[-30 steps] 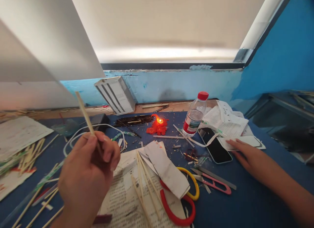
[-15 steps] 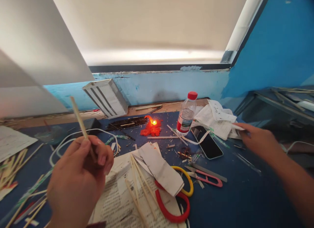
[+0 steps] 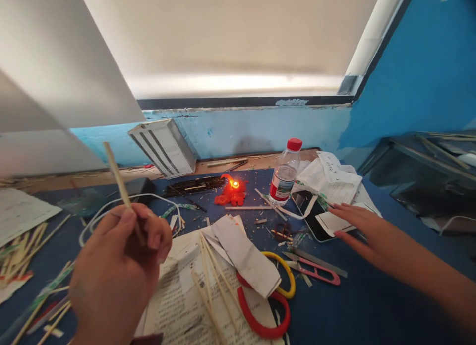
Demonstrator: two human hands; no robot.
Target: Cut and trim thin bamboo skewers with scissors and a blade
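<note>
My left hand (image 3: 119, 260) is closed around a bamboo stick (image 3: 118, 175), which stands up at a tilt from between thumb and fingers. At the right, my right hand (image 3: 366, 231) is stretched out with thumb and fingers apart. It lies over a white piece of paper (image 3: 329, 223) that overlaps the right side of a black phone (image 3: 310, 211); whether the fingertips press on it I cannot tell. Crumpled printed papers (image 3: 334, 179) lie just behind that hand. A lit red candle (image 3: 234, 186) burns in a pool of red wax at the back.
A water bottle (image 3: 284, 174) with a red cap stands near the phone. Scissors with red and yellow handles (image 3: 264, 330) lie under folded paper (image 3: 249, 256), beside a pink thread snipper (image 3: 320, 273). Loose sticks (image 3: 213, 270) rest on printed sheets. A white box (image 3: 163, 149) leans by the wall.
My right hand has come from the crumpled papers toward the phone, and its pinch on a paper has loosened. A white piece of paper now overlaps the phone. My left hand keeps its stick almost still.
</note>
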